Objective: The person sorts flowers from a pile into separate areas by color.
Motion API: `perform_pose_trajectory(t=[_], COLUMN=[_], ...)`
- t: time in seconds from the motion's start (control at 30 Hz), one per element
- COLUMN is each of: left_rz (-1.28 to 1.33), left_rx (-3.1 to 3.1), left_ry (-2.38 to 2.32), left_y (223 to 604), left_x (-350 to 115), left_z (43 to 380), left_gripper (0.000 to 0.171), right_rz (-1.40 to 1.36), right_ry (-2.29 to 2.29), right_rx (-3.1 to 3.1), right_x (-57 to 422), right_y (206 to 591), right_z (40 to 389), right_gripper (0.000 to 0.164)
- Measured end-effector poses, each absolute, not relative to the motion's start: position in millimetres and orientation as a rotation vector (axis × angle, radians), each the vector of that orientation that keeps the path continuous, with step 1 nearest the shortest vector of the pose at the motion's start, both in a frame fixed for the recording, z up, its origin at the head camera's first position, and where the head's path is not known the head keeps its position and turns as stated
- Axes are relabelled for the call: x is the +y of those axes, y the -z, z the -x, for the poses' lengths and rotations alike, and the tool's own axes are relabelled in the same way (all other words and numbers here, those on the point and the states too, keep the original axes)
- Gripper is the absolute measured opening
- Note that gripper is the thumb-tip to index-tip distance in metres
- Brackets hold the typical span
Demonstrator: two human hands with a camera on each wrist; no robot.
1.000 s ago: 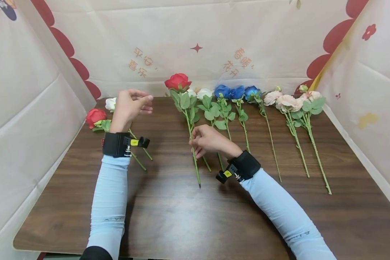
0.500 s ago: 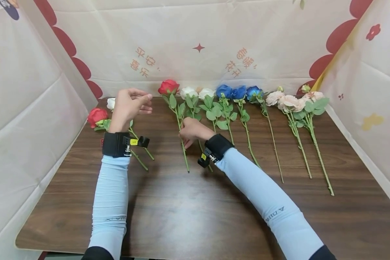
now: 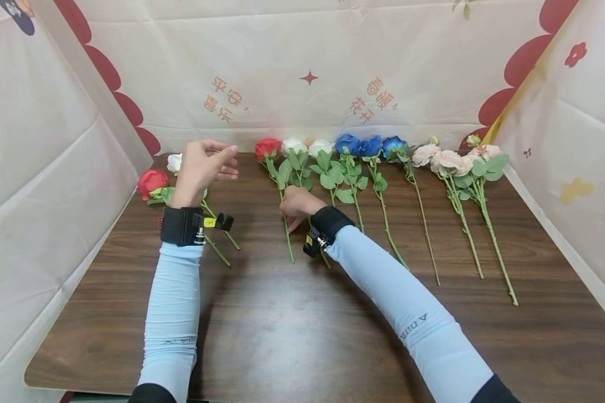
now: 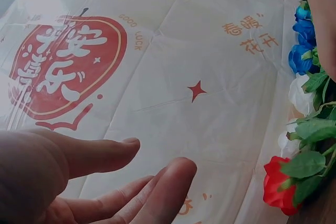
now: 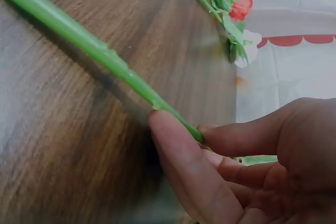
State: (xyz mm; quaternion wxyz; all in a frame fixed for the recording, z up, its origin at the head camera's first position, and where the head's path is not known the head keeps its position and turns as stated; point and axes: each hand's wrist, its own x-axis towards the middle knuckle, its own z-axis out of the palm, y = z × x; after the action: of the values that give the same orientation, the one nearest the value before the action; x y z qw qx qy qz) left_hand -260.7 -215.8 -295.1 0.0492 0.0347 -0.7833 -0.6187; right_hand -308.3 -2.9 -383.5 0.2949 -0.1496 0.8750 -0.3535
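Observation:
My right hand (image 3: 299,204) pinches the green stem (image 5: 105,56) of a red rose (image 3: 268,149) between thumb and fingertips. This rose lies at the left end of the back row, its bloom beside a white rose (image 3: 294,146). In the right wrist view the stem runs low over the wooden table (image 5: 68,124), casting a shadow. Further left, my left hand (image 3: 204,169) hovers with relaxed fingers and holds nothing; the left wrist view shows a gap between its thumb (image 4: 107,157) and fingers. Below it lie another red rose (image 3: 152,183) and a white rose (image 3: 174,162), stems partly hidden.
Right of the red rose lie another white rose (image 3: 320,148), several blue roses (image 3: 370,146) and pale pink flowers (image 3: 447,160), stems toward the front. A printed cloth (image 3: 262,50) walls off the table's back and both sides.
My right hand has moved left and away from me, lowering the red rose from above the row to its left end beside the white roses. The left hand has stayed in place.

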Motion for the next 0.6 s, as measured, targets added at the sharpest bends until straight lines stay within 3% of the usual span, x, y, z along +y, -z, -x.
perform_pose_trajectory(t=[0.47, 0.6], left_rz=[-0.056, -0.059], left_rx=[-2.419, -2.421], left_ry=[1.837, 1.846], left_y=[298, 298], left_x=[-211, -211], left_z=[261, 261], left_gripper=[0.038, 0.04], right_rz=[0.377, 0.355], right_ry=[0.848, 0.854], right_rx=[2.511, 2.505], right_x=[-15, -15], right_y=[387, 390], right_z=[305, 305], right_gripper=[0.029, 0.027])
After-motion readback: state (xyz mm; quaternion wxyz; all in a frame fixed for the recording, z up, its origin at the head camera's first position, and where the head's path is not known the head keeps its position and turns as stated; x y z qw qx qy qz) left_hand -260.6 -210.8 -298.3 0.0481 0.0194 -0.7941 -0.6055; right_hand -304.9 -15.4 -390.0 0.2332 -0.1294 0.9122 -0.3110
